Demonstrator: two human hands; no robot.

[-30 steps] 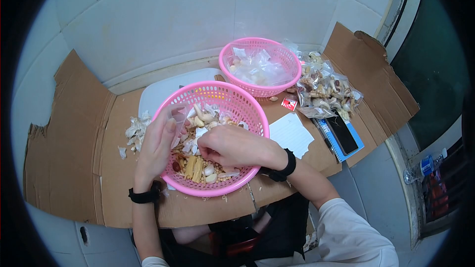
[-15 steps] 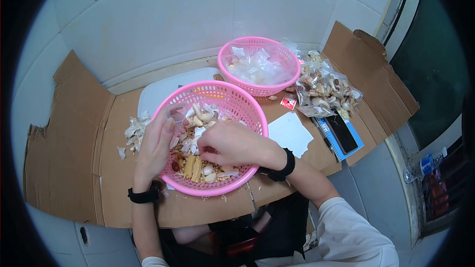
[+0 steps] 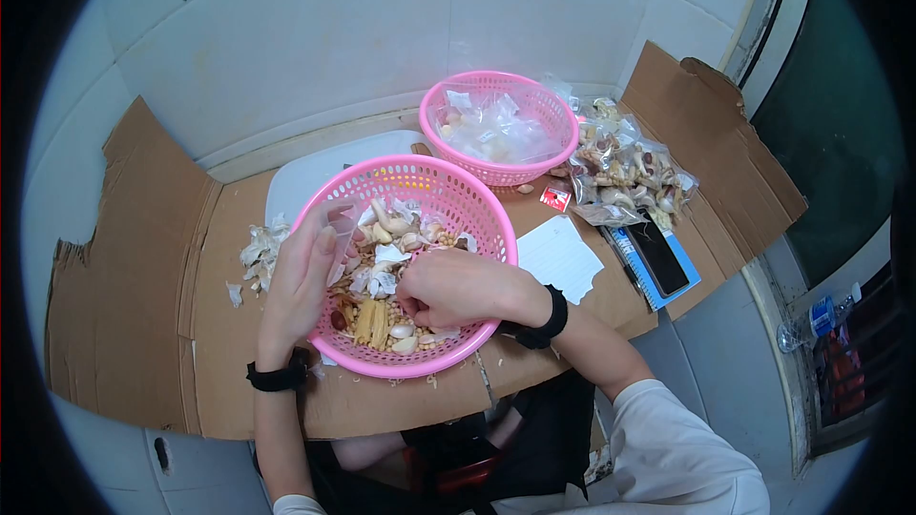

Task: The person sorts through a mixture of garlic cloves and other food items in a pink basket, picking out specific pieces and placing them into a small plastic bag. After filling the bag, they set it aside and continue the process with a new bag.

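The near pink basket (image 3: 477,193) holds a mix of pale beans, yellowish sticks (image 3: 372,322), garlic-like white pieces (image 3: 405,344), dried mushroom-like pieces (image 3: 391,221) and a dark red date (image 3: 339,320). At its left rim, my left hand (image 3: 303,272) is closed on a small clear plastic bag (image 3: 342,240). My right hand (image 3: 458,284) reaches down into the basket with its fingers curled together among the beans. Whatever lies between those fingertips is hidden. Crumpled white pieces (image 3: 384,277) sit just left of the right hand.
Behind stands another pink basket (image 3: 496,175) with clear bags and white packets. Filled bags (image 3: 625,167) are piled to its right, near a phone (image 3: 658,257) on a blue notebook (image 3: 685,294). Lined paper (image 3: 561,257) and white scraps (image 3: 262,253) lie on the cardboard (image 3: 229,353).
My right hand has shifted slightly right within the basket, uncovering more of the white pieces beside it. My left hand and the bag stay in place.
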